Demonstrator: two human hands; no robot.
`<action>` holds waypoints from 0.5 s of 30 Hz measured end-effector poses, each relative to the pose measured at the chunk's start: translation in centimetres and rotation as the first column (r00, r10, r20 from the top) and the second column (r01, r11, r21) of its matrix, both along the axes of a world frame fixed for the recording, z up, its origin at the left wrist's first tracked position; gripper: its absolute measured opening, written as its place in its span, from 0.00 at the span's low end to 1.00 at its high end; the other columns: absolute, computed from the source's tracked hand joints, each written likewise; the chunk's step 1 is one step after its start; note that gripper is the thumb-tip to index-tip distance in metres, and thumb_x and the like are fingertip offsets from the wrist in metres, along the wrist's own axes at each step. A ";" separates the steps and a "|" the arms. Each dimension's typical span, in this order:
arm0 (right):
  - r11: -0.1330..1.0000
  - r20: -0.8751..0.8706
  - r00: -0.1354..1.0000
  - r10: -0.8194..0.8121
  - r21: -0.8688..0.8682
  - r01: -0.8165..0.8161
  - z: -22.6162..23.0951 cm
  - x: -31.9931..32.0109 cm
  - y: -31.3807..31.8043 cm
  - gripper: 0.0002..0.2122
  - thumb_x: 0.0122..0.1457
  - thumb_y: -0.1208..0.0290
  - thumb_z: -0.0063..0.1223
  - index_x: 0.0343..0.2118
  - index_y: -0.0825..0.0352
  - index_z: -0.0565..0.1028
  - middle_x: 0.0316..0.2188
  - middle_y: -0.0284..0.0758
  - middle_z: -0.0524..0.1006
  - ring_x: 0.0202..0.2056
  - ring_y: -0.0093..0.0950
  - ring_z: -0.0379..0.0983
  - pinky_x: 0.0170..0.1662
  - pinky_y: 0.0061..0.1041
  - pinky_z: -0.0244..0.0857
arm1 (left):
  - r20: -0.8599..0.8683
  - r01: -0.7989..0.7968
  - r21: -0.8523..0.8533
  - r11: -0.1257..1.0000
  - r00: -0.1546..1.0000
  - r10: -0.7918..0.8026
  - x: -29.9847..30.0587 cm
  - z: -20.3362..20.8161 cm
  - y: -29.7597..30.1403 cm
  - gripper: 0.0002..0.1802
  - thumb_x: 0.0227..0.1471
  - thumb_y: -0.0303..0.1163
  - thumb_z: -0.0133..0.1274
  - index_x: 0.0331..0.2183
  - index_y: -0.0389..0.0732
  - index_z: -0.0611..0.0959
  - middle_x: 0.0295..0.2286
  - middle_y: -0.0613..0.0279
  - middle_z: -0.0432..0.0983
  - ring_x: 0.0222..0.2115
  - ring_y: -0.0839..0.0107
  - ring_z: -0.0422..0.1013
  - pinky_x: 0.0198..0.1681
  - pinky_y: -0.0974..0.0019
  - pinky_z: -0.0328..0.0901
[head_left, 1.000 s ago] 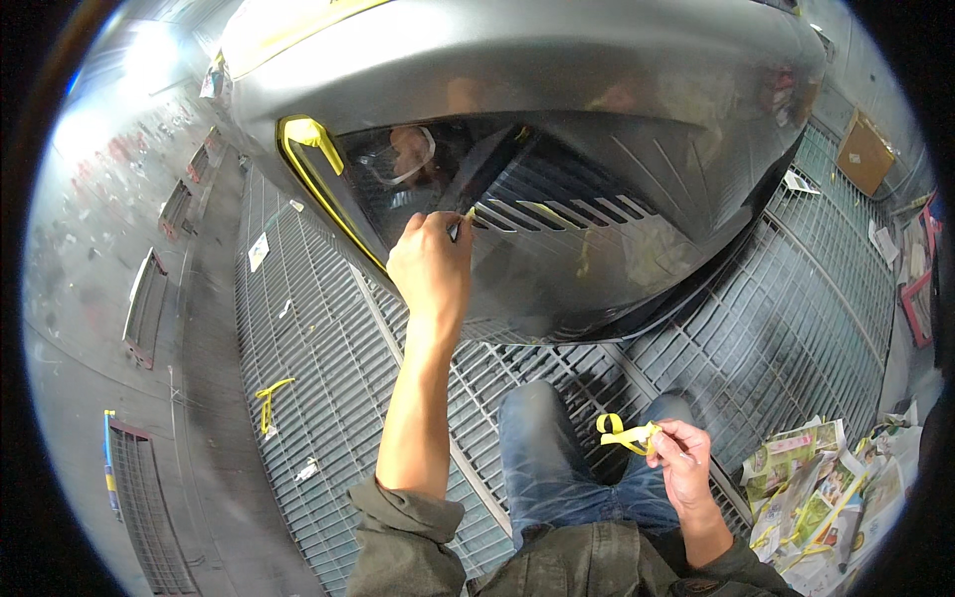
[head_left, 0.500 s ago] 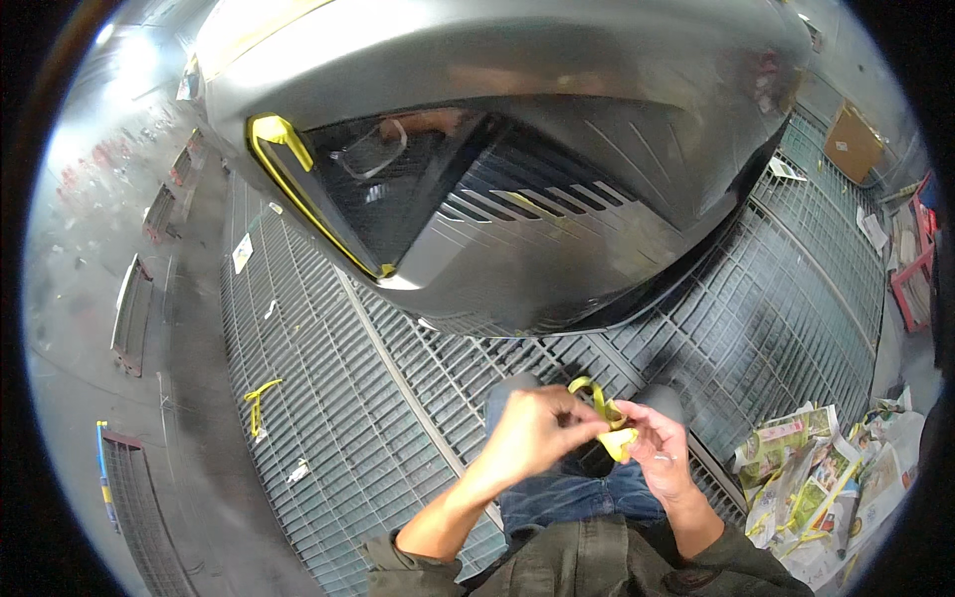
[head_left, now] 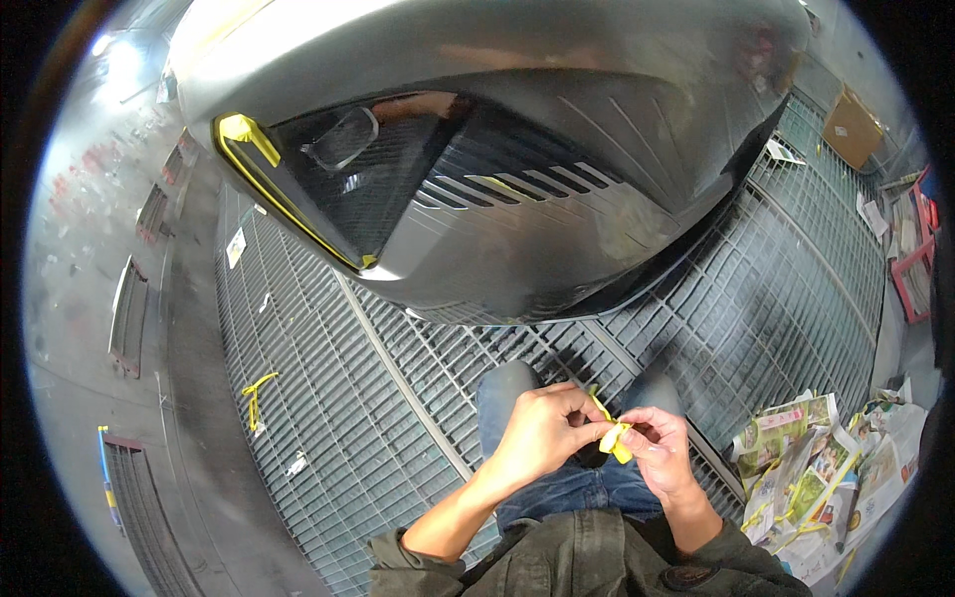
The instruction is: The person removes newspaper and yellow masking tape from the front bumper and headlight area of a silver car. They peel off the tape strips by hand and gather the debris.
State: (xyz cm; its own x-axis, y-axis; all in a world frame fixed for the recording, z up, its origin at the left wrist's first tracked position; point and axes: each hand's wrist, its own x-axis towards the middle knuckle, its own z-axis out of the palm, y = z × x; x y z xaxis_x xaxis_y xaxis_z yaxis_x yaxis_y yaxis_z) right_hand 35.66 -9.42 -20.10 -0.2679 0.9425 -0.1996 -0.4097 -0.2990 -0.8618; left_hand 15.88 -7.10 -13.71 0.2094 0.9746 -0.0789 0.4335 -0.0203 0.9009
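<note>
Between my two hands, low in the middle of the view and above my knees, is a crumpled strip of yellow masking tape (head_left: 616, 444). My left hand (head_left: 549, 426) pinches one part of it between thumb and fingers. The fingertips of my right hand (head_left: 657, 450) grip it from the other side. In front of me stands a dark grey car body (head_left: 517, 254) with a headlight recess and a slotted grille. More yellow tape (head_left: 245, 134) lines the outer edge of the recess, with a folded piece at its upper corner.
Metal grating (head_left: 328, 398) forms the floor. Crumpled newspaper (head_left: 806, 468) with yellow tape scraps lies at my right. A loose yellow tape piece (head_left: 257, 398) lies on the grating at left. A cardboard box (head_left: 852, 129) and red-framed rack (head_left: 910, 269) stand far right.
The tape's loop above my fingers has become smaller, bunched closer between my hands. The car body appears shifted slightly left and up in the view. Both hands keep their hold.
</note>
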 end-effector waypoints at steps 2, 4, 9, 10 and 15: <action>0.999 -0.086 0.996 0.030 -0.020 -0.032 -0.3 0.5 -0.1 0.07 0.58 0.78 0.61 0.39 0.73 0.78 0.33 0.36 0.81 0.34 0.23 0.77 0.39 0.20 0.71 | 0.016 0.023 -0.026 0.999 1.000 -0.022 0.0 -0.1 0.0 0.09 0.43 0.31 0.68 0.27 0.36 0.86 0.22 0.60 0.78 0.20 0.71 0.72 0.25 0.68 0.66; 0.995 -0.096 0.992 0.078 -0.062 -0.084 -0.8 1.2 -0.3 0.07 0.56 0.79 0.62 0.37 0.73 0.79 0.34 0.37 0.81 0.34 0.24 0.78 0.39 0.22 0.72 | 0.063 0.090 -0.050 0.995 0.994 -0.087 -0.2 -0.3 0.2 0.09 0.43 0.31 0.68 0.27 0.37 0.86 0.22 0.60 0.78 0.21 0.73 0.73 0.26 0.70 0.66; 0.984 -0.238 0.970 0.044 -0.158 -0.083 -1.7 3.2 -0.7 0.06 0.55 0.81 0.61 0.36 0.73 0.78 0.34 0.38 0.81 0.34 0.27 0.78 0.39 0.26 0.73 | 0.108 0.130 -0.083 0.988 0.987 -0.121 -1.8 -0.1 1.0 0.09 0.44 0.32 0.69 0.27 0.39 0.88 0.23 0.64 0.80 0.24 0.76 0.73 0.29 0.71 0.66; 0.985 -0.286 0.958 0.011 -0.161 -0.059 -1.8 3.8 -0.6 0.06 0.55 0.81 0.61 0.36 0.73 0.78 0.34 0.39 0.81 0.33 0.27 0.78 0.38 0.26 0.73 | 0.086 0.076 -0.141 0.987 0.994 -0.064 -2.3 0.3 1.2 0.08 0.44 0.32 0.69 0.27 0.40 0.88 0.23 0.64 0.80 0.24 0.76 0.73 0.29 0.71 0.66; 0.984 -0.164 0.973 -0.160 -0.109 0.143 -2.1 5.0 0.2 0.04 0.56 0.81 0.59 0.34 0.72 0.78 0.31 0.37 0.80 0.31 0.25 0.78 0.37 0.24 0.72 | -0.180 -0.322 0.372 0.871 0.895 0.408 -4.6 3.0 4.3 0.05 0.48 0.27 0.65 0.31 0.38 0.88 0.23 0.63 0.77 0.22 0.77 0.69 0.25 0.72 0.64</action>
State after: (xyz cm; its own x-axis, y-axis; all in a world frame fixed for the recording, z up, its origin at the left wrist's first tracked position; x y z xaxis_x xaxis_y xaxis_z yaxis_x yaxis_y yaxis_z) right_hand 40.62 -9.22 -22.19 -0.1615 0.9535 -0.2546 -0.5960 -0.2999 -0.7449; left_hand 11.32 -2.84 -10.67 -0.1508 0.9557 0.2530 0.6721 -0.0885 0.7351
